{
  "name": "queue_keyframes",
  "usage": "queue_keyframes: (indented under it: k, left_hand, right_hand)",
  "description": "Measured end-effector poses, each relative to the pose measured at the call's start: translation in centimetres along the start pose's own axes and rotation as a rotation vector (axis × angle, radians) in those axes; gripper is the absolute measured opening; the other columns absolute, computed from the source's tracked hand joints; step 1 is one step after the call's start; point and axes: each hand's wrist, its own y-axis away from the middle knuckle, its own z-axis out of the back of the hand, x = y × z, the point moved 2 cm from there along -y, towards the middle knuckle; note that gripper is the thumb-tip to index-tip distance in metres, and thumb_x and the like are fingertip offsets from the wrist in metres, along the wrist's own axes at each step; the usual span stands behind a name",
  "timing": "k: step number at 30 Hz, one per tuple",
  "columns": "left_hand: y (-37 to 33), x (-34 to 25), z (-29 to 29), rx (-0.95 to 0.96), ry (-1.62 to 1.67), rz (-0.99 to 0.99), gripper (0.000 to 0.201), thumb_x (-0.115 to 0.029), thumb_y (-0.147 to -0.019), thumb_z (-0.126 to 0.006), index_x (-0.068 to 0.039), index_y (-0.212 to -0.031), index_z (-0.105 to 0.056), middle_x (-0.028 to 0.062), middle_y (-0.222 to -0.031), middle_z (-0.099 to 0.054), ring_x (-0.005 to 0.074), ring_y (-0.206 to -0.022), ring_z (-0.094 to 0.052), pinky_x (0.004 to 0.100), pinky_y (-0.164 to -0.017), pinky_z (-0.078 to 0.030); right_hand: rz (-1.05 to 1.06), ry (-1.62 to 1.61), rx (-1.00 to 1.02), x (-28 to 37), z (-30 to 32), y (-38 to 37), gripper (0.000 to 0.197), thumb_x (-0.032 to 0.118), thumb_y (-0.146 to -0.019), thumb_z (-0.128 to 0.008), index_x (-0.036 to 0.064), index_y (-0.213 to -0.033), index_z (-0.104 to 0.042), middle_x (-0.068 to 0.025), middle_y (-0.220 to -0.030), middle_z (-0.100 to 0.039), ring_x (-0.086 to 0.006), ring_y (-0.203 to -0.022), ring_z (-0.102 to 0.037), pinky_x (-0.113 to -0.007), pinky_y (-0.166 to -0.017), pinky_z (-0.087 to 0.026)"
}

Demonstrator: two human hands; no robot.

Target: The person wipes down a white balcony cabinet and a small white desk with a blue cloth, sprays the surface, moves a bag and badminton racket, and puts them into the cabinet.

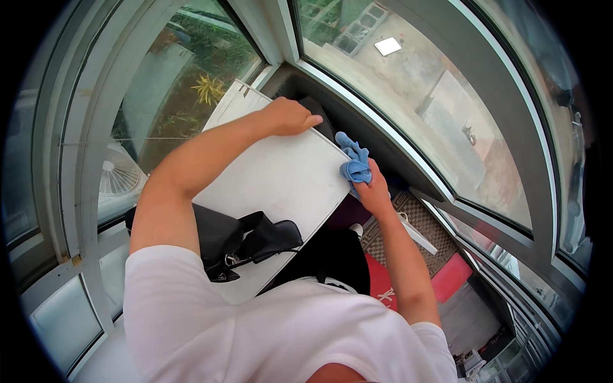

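My right hand (375, 190) is closed round a bunched blue cloth (355, 167), right beside the corner of a white tabletop (274, 169). Part of the cloth sticks up past the tabletop's edge. Stretched across the tabletop, my left arm ends in a curled left hand (287, 117) at the far edge. Its thumb points right, and its other fingers bend down out of sight, so what they hold, if anything, is hidden. Just behind that hand is a dark grey rounded object (317, 115), partly covered by it.
A black bag (223, 236) with a strap lies on the near left of the tabletop. Large framed windows (415, 96) rise along the far and right sides. On the floor at right are a patterned brown mat (418, 220) and a red surface (452, 278).
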Motion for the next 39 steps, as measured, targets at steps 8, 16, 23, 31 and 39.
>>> queue_keyframes:
  k: [8,16,23,31,39]
  left_hand:
    - [1.4,-0.4,-2.6,-0.378,-0.151,0.014,0.031,-0.028,-0.083,-0.048,-0.011,-0.061,-0.06,0.0049,-0.061,-0.057,0.0253,-0.067,-0.055,0.0391,-0.067,-0.038]
    - [1.4,-0.4,-3.1,-0.477,-0.11,-0.013,0.025,-0.027,-0.077,-0.053,-0.012,-0.058,-0.057,0.0024,-0.06,-0.055,0.0231,-0.063,-0.051,0.0364,-0.066,-0.037]
    - [1.6,-0.7,-3.0,-0.505,-0.055,-0.007,0.021,-0.023,-0.073,-0.057,-0.012,-0.055,-0.052,0.0008,-0.055,-0.049,0.0212,-0.059,-0.048,0.0348,-0.065,-0.035]
    - [1.7,-0.3,-3.2,-0.46,-0.062,0.006,0.021,-0.023,-0.074,-0.055,-0.013,-0.057,-0.052,0.0017,-0.058,-0.052,0.0211,-0.061,-0.05,0.0348,-0.067,-0.036]
    - [1.4,0.0,-2.9,-0.398,-0.081,0.009,0.019,-0.021,-0.077,-0.052,-0.009,-0.061,-0.054,0.0066,-0.065,-0.055,0.0279,-0.069,-0.052,0.0388,-0.069,-0.038]
  right_hand:
    - [-0.19,-0.393,-0.057,-2.2,4.9,-6.6,0.027,0.013,-0.083,-0.057,0.0026,-0.108,-0.056,-0.0061,-0.098,-0.06,-0.0145,-0.091,-0.056,-0.028,-0.081,-0.044]
    - [0.798,0.531,-0.089,0.5,-7.3,-26.0,0.041,0.008,-0.071,-0.059,0.0019,-0.109,-0.048,-0.0229,-0.103,-0.052,-0.0401,-0.099,-0.051,-0.043,-0.086,-0.042]
    - [0.689,0.911,0.099,-6.5,-14.8,-34.3,0.03,0.018,-0.08,-0.05,0.0089,-0.107,-0.058,-0.0146,-0.107,-0.057,-0.0359,-0.104,-0.051,-0.041,-0.093,-0.038]
    - [0.564,1.15,0.219,-5.8,-11.7,-31.8,0.026,0.018,-0.074,-0.057,0.0091,-0.098,-0.061,-0.0146,-0.106,-0.059,-0.0344,-0.097,-0.055,-0.041,-0.085,-0.044]
    - [0.412,0.964,0.147,-8.2,0.3,-20.5,0.014,0.013,-0.076,-0.055,0.0065,-0.087,-0.061,-0.0163,-0.095,-0.06,-0.0367,-0.091,-0.056,-0.043,-0.075,-0.047]
